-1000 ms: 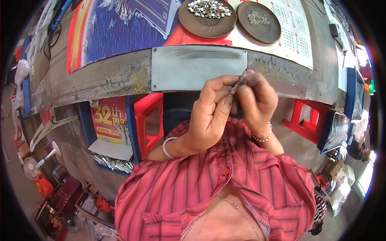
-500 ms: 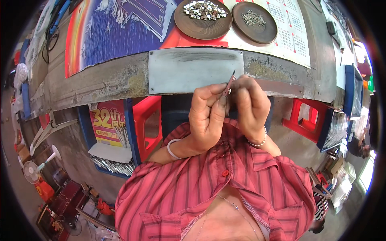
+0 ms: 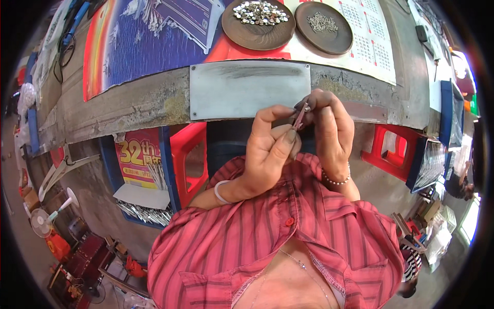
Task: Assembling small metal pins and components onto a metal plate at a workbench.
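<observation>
Between my hands is a slim, pinkish metal piece (image 3: pixel 299 121) with small shiny bits on its side; its exact kind I cannot make out. My left hand (image 3: pixel 271 140) pinches its lower end between thumb and fingers. At the upper end my right hand (image 3: pixel 332 126) has its fingers bent in, touching the piece, and they hide part of it. Both hands are just in front of the table edge, beside a pale metal plate (image 3: pixel 247 91) screwed to the tabletop.
Two brown round dishes stand at the back: one dish (image 3: pixel 252 41) bears shiny round discs, the other dish (image 3: pixel 342 44) small metal pins. A blue bin (image 3: pixel 172 170) of slender metal pieces is below left, near a red stool (image 3: pixel 188 159). Another red stool (image 3: pixel 383 147) and blue bin (image 3: pixel 416 172) are right.
My right hand has moved slightly up and right, its fingers closing over the top of the piece. The dark pointed tip that stuck out above is now hidden among the fingers.
</observation>
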{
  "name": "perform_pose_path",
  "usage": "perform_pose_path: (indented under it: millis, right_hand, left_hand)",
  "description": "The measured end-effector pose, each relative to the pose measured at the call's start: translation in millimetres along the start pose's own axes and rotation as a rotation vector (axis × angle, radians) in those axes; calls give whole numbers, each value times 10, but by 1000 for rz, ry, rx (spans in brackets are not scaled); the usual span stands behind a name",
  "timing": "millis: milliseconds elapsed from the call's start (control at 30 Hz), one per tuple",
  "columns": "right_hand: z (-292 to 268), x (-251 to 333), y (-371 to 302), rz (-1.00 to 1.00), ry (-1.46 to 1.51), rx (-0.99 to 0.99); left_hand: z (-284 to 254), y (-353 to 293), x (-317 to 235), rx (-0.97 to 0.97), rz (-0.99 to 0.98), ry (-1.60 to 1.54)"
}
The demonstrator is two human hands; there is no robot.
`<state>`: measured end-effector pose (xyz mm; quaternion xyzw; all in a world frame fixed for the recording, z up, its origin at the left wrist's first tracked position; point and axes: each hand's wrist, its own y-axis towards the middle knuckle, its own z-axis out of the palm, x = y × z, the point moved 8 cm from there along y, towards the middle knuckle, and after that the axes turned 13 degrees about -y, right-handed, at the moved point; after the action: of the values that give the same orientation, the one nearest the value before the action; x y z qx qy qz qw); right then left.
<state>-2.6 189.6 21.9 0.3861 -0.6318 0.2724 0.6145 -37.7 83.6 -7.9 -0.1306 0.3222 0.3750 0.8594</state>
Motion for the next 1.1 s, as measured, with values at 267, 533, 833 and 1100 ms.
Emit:
perform_pose_path:
  millis: [267,533,833,1100]
  right_hand:
    - [185,211,-13,-291,-411,96]
    - [502,140,-139,-254,-464,35]
    - [714,147,-223,-153,-515,82]
    - [1115,228,-96,-268,-401,501]
  left_hand:
    - [-12,-44,-182,120,-153,46]
    - [-214,-186,-386,-49,161,277]
    - [-304,-329,-569,-39,331,297]
    - [-1698,-1064,-1617,-526,179,1003]
